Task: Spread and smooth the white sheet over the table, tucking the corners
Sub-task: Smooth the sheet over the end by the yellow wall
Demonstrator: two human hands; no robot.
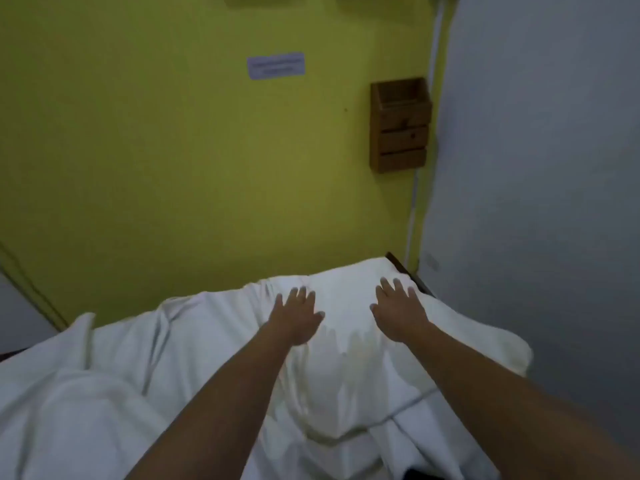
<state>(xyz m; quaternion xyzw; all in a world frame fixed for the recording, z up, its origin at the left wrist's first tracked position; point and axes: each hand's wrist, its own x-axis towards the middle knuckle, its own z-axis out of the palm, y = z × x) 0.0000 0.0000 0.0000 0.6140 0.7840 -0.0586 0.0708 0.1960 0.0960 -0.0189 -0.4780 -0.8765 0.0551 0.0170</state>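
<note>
White sheet [214, 341] lies over the table [423, 283], filling the lower half of the view from 8 o'clock round to 4 o'clock. At 8 o'clock it is heaped in a thick raised fold, and long creases run from there toward the middle, so that side is not yet spread.

Just below centre, the left hand [296, 315] lies flat on the cloth, palm down, fingers straight and fanned, gripping nothing. Beside it, a little apart, the right hand [398, 310] rests the same way, released and spread on the sheet. Between and below the two hands the cloth shows shallow ripples and a faint yellowish stain.

At 1 o'clock from the right hand a dark strip of table edge is bare, so the far corner looks uncovered and untucked. At 4 o'clock a loose corner of sheet juts out toward the grey wall [536, 168], hanging free.

My judgement is that the task is early to midway. The sheet is on the table and smoothing is in hand, while flattening the left heap and tucking the corners are left to do.
</note>
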